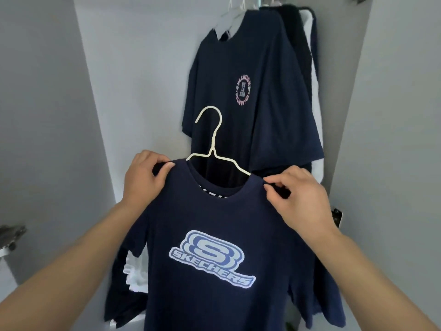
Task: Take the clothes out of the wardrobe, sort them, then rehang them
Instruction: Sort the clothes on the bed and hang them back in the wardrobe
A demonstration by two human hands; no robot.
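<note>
A navy T-shirt with a pale blue Skechers logo [214, 223] sits on a white wire hanger [212, 139], held up in front of the wardrobe. My left hand [145, 177] pinches the shirt's left shoulder. My right hand [298, 194] pinches the right shoulder, next to the hanger's arm. The hook points up, free of any rail. Behind it, a second navy T-shirt with a round pink print [250, 91] hangs from white hangers at the top, with a darker garment [298, 56] and a white one [315, 91] behind it.
White wardrobe walls [119, 68] close in on both sides. Folded white and dark clothes [128, 278] lie stacked low at the left, partly behind the held shirt. A metal hinge [12, 235] shows at the left edge and a small fitting [337, 217] on the right wall.
</note>
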